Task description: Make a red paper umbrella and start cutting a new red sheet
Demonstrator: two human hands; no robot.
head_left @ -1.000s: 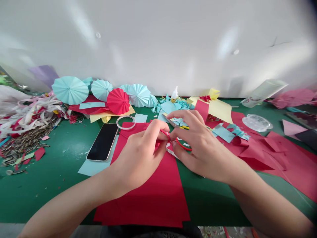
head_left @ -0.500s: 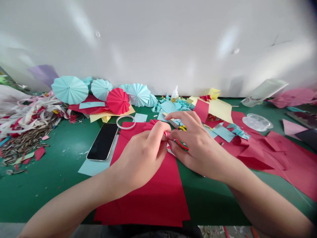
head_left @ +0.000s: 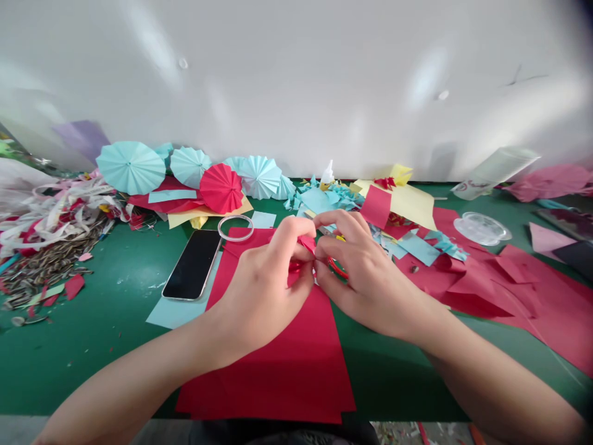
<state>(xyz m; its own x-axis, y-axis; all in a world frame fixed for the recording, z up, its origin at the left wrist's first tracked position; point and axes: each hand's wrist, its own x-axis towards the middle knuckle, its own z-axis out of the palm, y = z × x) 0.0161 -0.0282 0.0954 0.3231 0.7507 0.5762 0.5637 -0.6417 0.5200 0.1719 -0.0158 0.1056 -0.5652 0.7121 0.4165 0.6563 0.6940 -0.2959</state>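
Phone (head_left: 192, 264) lies on lt-blue sheet (head_left: 172, 314), then L hand (head_left: 264, 293), thumb + index pinching small red paper pc (head_left: 306, 243) above big red sheet (head_left: 282, 377). R hand (head_left: 365, 272) has tips at its rt edge, can't tell if gripping; red handle (head_left: 338, 270) shows behind, creased red sheets (head_left: 477, 293) further rt.

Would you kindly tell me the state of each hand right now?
Left hand: closed, holding a small red paper piece.
Right hand: closed, seemingly pinching that piece's edge.
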